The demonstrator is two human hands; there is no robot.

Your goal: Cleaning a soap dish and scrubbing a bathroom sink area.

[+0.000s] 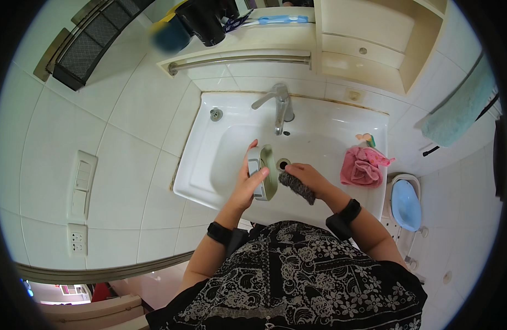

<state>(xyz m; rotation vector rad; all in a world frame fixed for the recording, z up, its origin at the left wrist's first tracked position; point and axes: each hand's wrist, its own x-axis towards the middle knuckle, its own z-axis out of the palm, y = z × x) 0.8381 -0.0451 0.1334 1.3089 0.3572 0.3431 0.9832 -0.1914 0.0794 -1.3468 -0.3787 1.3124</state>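
Note:
My left hand (248, 181) grips a small pale green and grey plastic container (263, 172), tilted so its hollow inside faces right, with my thumb over the near rim. Just to the right, my right hand (310, 178) holds a dark grey, fuzzy scrubbing cloth (297, 188), which hangs towards me. The two things are apart. Both are above the white washbasin (233, 156), beside the round drain (283, 164). Behind them stands a chrome faucet (282, 105) with its lever pointing left. No running water can be seen.
A crumpled pink cloth (360, 168) lies on the basin's right side, near a small green and peach-coloured item (367, 138). A towel bar (241, 62) and a shelf with a black cup (202, 20) and a blue toothbrush (282, 20) are above. A blue basin (405, 205) stands right.

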